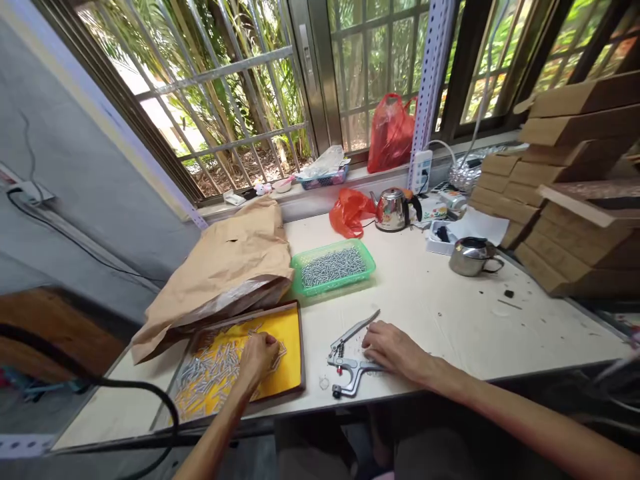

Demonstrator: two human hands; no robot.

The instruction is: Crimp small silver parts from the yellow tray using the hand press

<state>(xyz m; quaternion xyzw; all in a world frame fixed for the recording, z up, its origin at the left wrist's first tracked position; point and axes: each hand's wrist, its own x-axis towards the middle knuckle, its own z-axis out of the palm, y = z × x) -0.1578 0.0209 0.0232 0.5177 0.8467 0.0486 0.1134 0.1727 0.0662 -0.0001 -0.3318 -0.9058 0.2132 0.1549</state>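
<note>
My left hand (257, 358) reaches into a yellow-lined tray (293, 373) at the table's front left, fingers curled down among several small silver metal pieces (210, 377). What the fingers grip is hidden. My right hand (395, 350) lies on the white table with its fingers over the handle of silver hand pliers (347, 357), whose jaws point left and whose upper arm sticks up towards the back.
A green basket (367, 257) full of silver pieces sits behind the tray, beside a crumpled brown paper bag (225, 267). Further back stand a kettle (393, 209), an orange bag (350, 212) and a steel mug (470, 257). Cardboard stacks (565, 193) fill the right side.
</note>
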